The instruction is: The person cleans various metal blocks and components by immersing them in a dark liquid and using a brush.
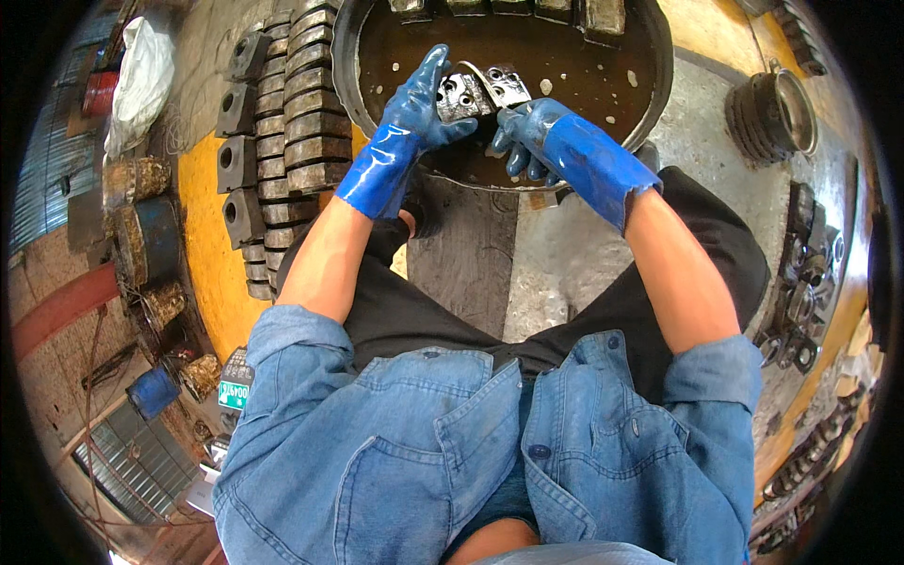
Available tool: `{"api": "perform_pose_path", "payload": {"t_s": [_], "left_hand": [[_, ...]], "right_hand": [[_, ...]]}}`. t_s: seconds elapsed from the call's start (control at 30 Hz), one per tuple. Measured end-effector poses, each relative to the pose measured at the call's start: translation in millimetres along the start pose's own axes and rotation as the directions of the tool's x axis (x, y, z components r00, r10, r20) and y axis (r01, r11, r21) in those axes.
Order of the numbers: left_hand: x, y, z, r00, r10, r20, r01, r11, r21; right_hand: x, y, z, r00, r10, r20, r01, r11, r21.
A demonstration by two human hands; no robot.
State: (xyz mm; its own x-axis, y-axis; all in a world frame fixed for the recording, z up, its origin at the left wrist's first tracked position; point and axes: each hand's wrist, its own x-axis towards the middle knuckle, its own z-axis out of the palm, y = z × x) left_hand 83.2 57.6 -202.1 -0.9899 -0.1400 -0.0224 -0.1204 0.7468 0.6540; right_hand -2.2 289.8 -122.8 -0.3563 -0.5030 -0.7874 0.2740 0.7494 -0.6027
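A wet, shiny metal block [460, 97] with round holes sits over the near part of a wide round basin [664, 71] of brown liquid. My left hand [414, 108], in a blue rubber glove, lies along the block's left side, fingers straight and thumb below it. A thin pale curved strip [487, 87] crosses in front of the block. At its lower end, my gloved right hand [535, 135] has its fingers curled and seems to pinch it. The fingertips of my right hand are partly hidden.
Several dark metal blocks [605, 17] stand at the basin's far side. To the left are stacked curved metal pieces [315, 122] and blocks with holes [242, 165]. Metal rings [761, 118] stand to the right, with small parts [800, 301] nearer me. My knees flank the basin.
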Motion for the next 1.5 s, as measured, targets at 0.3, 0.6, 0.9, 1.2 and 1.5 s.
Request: {"api": "perform_pose_path", "payload": {"t_s": [0.3,0.6,0.9,1.2,1.5], "left_hand": [[0,-18,4,0.992,0.079,-0.099,-0.074,0.996,0.056],[4,-12,5,0.988,0.116,-0.102,-0.106,0.989,0.106],[7,6,-3,0.999,0.026,-0.04,-0.02,0.986,0.164],[14,-12,2,0.989,0.135,-0.06,-0.135,0.991,-0.001],[12,22,-4,0.997,-0.071,0.014,0.067,0.977,0.204]], "right_hand": [[21,4,-20,0.993,0.055,-0.109,-0.082,0.962,-0.26],[-5,-3,-13,0.99,-0.062,-0.128,0.035,0.979,-0.202],[5,-14,-14,0.994,0.076,-0.075,-0.092,0.966,-0.24],[32,17,-17,0.982,-0.189,-0.019,0.167,0.909,-0.381],[9,14,6,0.975,-0.142,0.169,0.132,0.989,0.066]]}}
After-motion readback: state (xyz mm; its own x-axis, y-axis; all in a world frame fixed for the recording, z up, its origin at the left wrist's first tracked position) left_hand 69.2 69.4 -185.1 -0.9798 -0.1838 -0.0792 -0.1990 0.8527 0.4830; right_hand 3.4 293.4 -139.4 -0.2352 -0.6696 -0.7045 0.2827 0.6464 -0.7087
